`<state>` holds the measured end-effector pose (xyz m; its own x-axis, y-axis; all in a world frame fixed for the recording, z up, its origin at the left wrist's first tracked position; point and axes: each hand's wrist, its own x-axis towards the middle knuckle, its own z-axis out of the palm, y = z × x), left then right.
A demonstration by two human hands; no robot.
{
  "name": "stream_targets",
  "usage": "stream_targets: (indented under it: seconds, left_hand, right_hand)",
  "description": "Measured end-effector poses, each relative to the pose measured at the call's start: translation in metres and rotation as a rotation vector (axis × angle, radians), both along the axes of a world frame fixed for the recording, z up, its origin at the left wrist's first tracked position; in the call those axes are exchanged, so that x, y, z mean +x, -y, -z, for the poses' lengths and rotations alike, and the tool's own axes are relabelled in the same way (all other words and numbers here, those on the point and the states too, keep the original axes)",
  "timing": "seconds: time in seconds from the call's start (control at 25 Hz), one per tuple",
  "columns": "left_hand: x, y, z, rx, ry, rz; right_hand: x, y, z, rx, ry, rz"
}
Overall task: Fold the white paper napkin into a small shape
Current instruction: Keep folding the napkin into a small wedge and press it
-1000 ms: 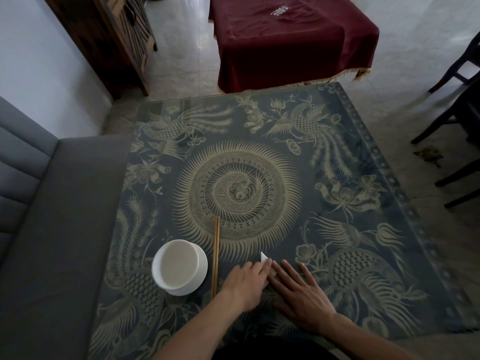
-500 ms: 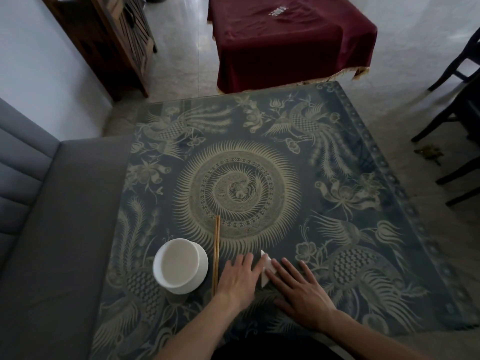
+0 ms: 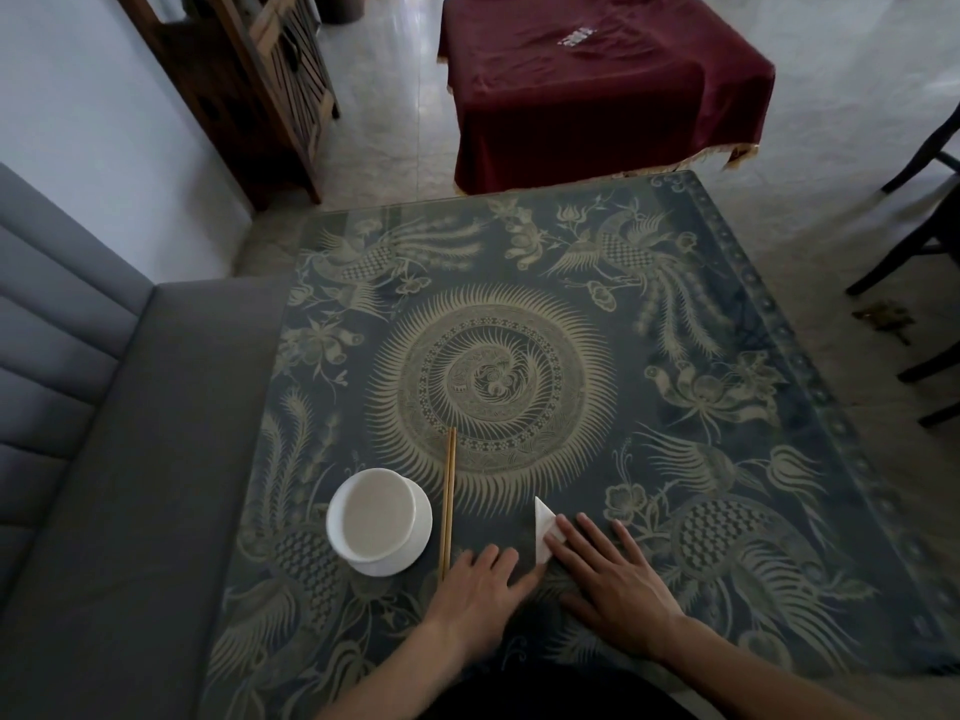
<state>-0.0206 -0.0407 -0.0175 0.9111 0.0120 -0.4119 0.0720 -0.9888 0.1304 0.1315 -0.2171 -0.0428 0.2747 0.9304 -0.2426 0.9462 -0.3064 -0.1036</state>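
Observation:
The white paper napkin (image 3: 543,530) lies folded into a small pointed shape on the patterned table (image 3: 675,459) near its front edge. My right hand (image 3: 613,579) rests flat with its fingers spread, the forefinger pressing on the napkin's right side and covering part of it. My left hand (image 3: 480,579) lies flat on the table just left of the napkin, its fingertips reaching the napkin's lower corner. Neither hand grips the napkin.
A white bowl (image 3: 379,522) stands left of my hands, with a pair of wooden chopsticks (image 3: 448,501) lying beside it. A grey sofa (image 3: 104,459) borders the table's left side. Beyond the far edge is a red-covered table (image 3: 597,80); dark chairs (image 3: 930,226) stand right.
My left hand has slid back and left off the napkin, uncovering more of its white pointed shape. My right hand stays pressed on it.

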Motion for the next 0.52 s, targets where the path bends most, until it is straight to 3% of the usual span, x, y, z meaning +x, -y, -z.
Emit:
stream_targets:
  seconds: [0.24,0.52]
  left_hand:
    - [0.01,0.004,-0.001,-0.079,0.21,-0.099]
    - [0.036,0.002,0.013,-0.012,-0.093,-0.041]
  right_hand:
    - [-0.001,0.0,0.001,0.006,0.017,0.004]
    - [0.001,-0.001,-0.004,-0.025,0.054,-0.03]
